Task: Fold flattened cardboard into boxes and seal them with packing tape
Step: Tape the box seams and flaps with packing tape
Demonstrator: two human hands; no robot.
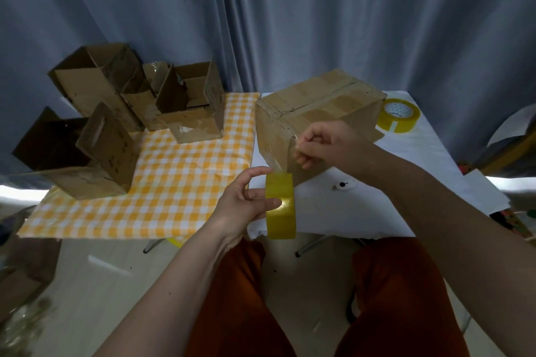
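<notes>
**Tape drawn from a held roll against the near face of a closed box**

The strip of clear tape [280, 166] between roll and box is hard to make out; only a faint sheen is seen, and where its end is stuck cannot be told. The fingertips of the right hand [324, 145] are partly hidden against the cardboard, and what exactly is pinched there is not clear. Objects at the right edge of the view are cut off and cannot be identified, and the floor at lower left is blurred.

The cardboard box [316, 119] is seen closed, standing on the white-covered desk [362, 206] near its front edge. Its top seam is covered by bands of tape, and dark scuffs run along the flap line. The yellow tape roll [280, 206] is gripped on edge by the left hand [246, 203], fingers curled round it, just below and in front of the box. The right hand is curled together at the box's near corner, apparently pinching the tape.

A second tape roll [398, 115] lies flat behind the box to the right. Several open cardboard boxes [139, 104] are grouped on the yellow checked cloth [179, 188] to the left.
</notes>
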